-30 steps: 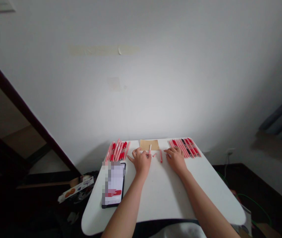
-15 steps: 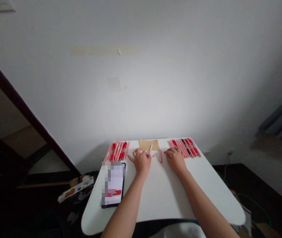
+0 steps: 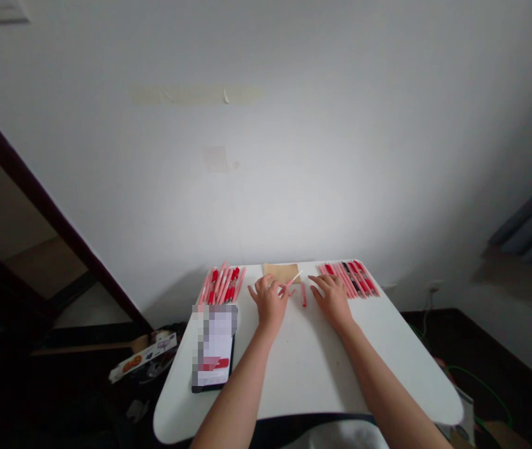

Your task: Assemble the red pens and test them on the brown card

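Between the thumb and finger of my left hand (image 3: 270, 302) is a slim pink-and-white pen part (image 3: 295, 277), its white end tilted up to the right. My left hand's other fingers are spread over the table. My right hand (image 3: 331, 298) is open, palm down, with its fingers apart and nothing in them. A pink pen barrel (image 3: 304, 294) lies on the white table (image 3: 303, 368) between the two hands. Beside it, close to my left fingertips, is a small pink piece (image 3: 292, 292). A tan sheet (image 3: 280, 271) lies just beyond my left hand.
Pink and red pens (image 3: 221, 285) are gathered at the table's back left. A row of pink, red and black pens (image 3: 350, 279) lies at the back right, close to my right hand. A phone (image 3: 216, 349) rests at the left. The wall (image 3: 275, 187) stands behind the table.
The pen part in my left hand has swung from nearly upright to leaning right. My right fingers have stretched out and spread.
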